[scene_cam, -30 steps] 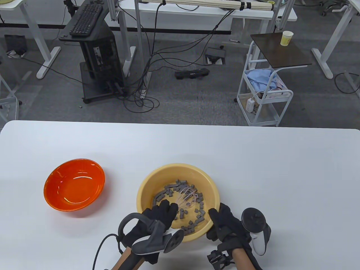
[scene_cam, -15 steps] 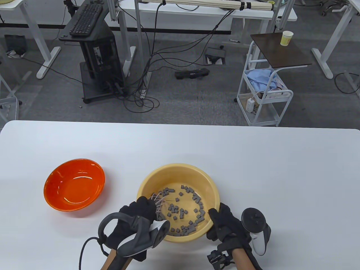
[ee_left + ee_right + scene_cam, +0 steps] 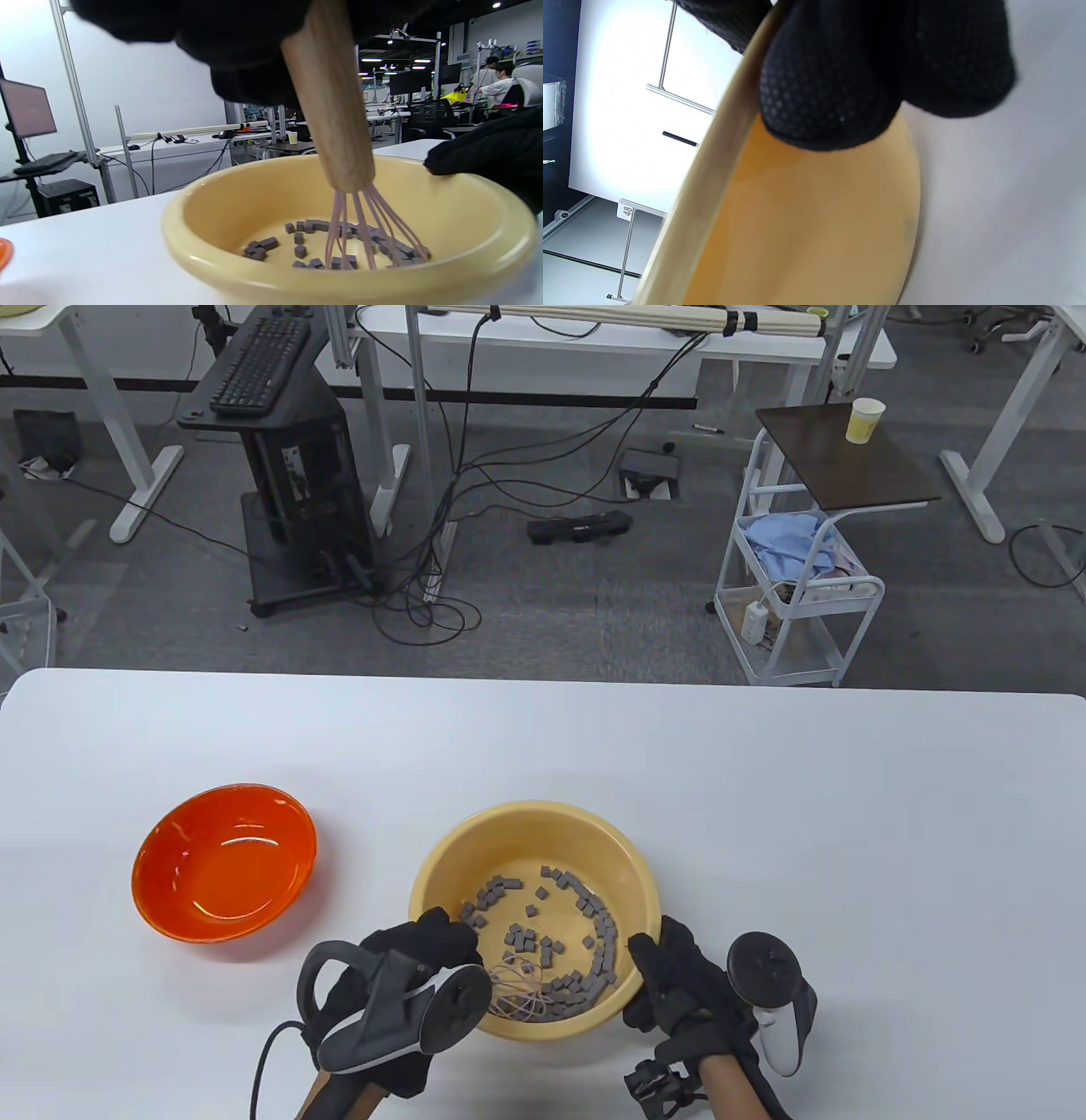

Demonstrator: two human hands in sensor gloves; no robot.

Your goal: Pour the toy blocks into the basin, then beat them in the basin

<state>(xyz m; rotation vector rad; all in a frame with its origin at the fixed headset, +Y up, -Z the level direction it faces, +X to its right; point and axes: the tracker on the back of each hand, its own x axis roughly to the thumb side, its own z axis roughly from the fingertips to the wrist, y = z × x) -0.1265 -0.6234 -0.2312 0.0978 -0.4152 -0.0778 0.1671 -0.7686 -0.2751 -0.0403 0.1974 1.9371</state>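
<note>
The beating step is judged in hand: near the surface's front edge the yellow basin [image 3: 536, 823] of grey toy blocks [image 3: 556, 937] is gripped at its rim, apparently, by the right hand [image 3: 679, 984], while the whisk [image 3: 339, 161] is clasped by the left hand [image 3: 399, 976]; further stirring is called for.

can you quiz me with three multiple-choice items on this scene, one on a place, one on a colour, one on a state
1. Where do the toy blocks lie?
A. in the yellow basin
B. in the orange bowl
C. on the table

2. What colour are the whisk wires?
A. green
B. pink
C. black

3. What is the right hand doing?
A. resting flat on the table
B. lifting the orange bowl
C. gripping the basin's rim

Answers: 1 A, the grey blocks lie on the basin's floor; 2 B, the left wrist view shows pink loops below a wooden handle held by the left hand; 3 C, its fingers curl over the near rim.
</note>
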